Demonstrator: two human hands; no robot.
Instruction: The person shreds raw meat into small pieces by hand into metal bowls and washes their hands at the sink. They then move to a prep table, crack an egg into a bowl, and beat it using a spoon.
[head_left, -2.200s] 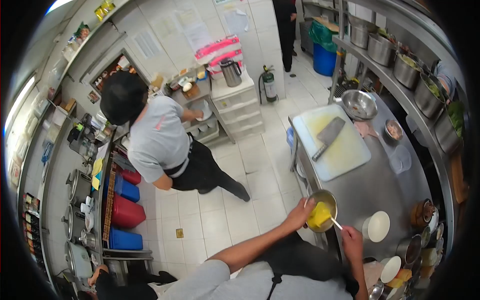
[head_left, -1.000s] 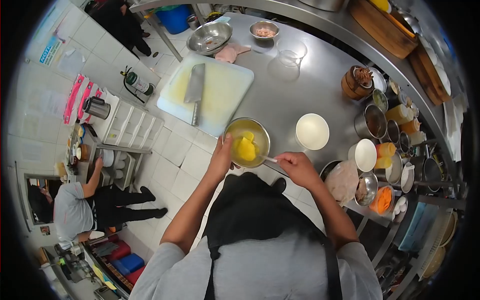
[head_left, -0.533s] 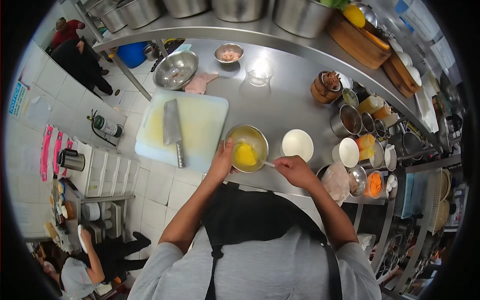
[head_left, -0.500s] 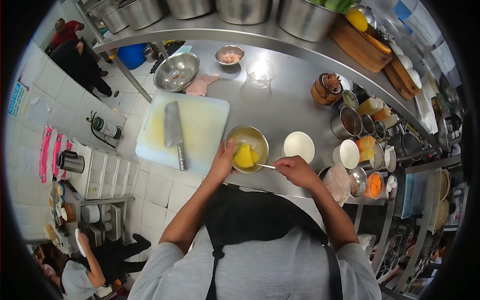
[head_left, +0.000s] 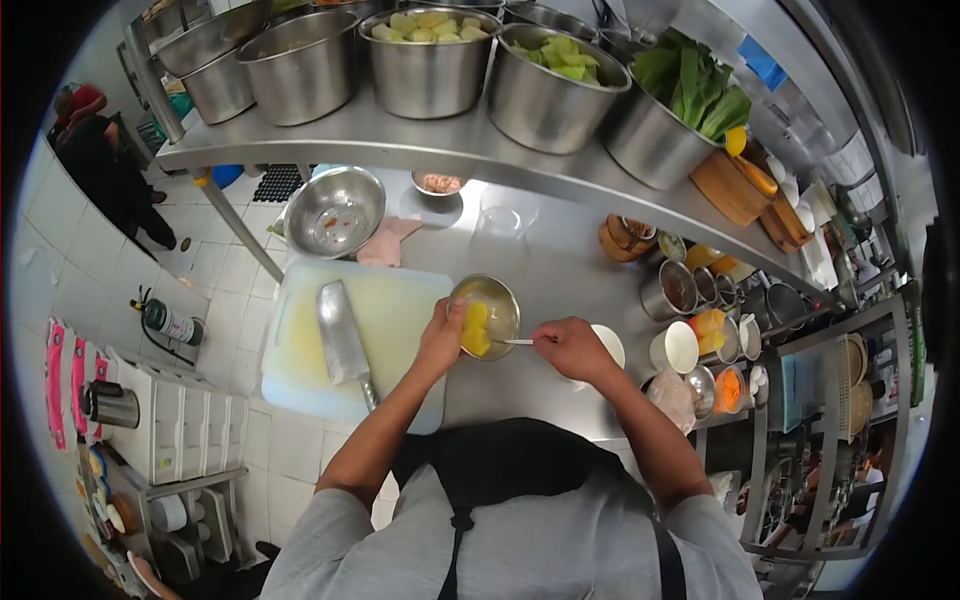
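Observation:
My left hand (head_left: 441,340) is closed on the left rim of a small steel mixing bowl (head_left: 507,300), thumb over the edge. Soft yellow food (head_left: 476,330), its kind unclear, lies against the bowl's left side. In my closed right hand (head_left: 575,350) is the thin handle of what looks like a metal spoon (head_left: 515,342). Its tip reaches the yellow food and is hidden there. A white bowl (head_left: 609,345) stands behind my right hand, partly covered by it. Left of the bowl, a cleaver (head_left: 342,332) rests on a pale cutting board (head_left: 405,300).
Overhead runs a steel shelf (head_left: 400,140) bearing several vegetable pots. A large steel bowl (head_left: 335,212), raw-looking pale meat (head_left: 388,242) and a clear container (head_left: 505,222) are at the back. Sauce containers (head_left: 670,288) crowd the right side. Another person (head_left: 105,170) stands far left.
The view has tilted up, showing more of the shelf pots. The steel bowl tips more toward my right hand, and the yellow food sits along its left wall. Both hands keep their hold.

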